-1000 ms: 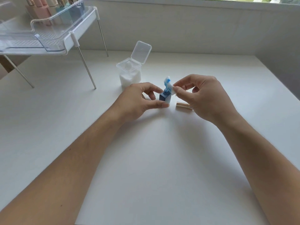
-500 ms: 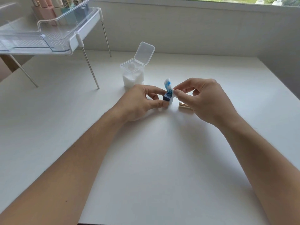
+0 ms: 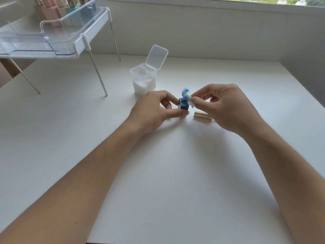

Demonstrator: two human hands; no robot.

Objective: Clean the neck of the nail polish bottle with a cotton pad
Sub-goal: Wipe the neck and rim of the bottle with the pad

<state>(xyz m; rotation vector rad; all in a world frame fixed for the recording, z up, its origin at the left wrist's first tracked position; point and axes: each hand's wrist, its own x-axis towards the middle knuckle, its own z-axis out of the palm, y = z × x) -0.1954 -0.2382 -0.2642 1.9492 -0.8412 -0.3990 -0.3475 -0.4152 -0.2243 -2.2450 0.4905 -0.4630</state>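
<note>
- Gripping the blue bottle (image 3: 184,105) between thumb and fingers, the left hand (image 3: 153,111) steadies it upright on the table (image 3: 158,173).
- Right hand (image 3: 226,108) pinches a blue-stained cotton pad (image 3: 188,97) against the bottle's open neck (image 3: 184,98).
- Gold cap (image 3: 201,114) lies on its side just right of the bottle, partly under the right hand.
- Clear box (image 3: 144,81) of pads stands behind, lid up.
- Shelf (image 3: 52,41) with bottles stands far left.

White counter (image 3: 158,173): blue nail polish bottle (image 3: 184,105) upright, lid-open clear box (image 3: 144,81) behind, gold cap (image 3: 201,114) lying flat, wire-legged rack (image 3: 97,74) rear left.
</note>
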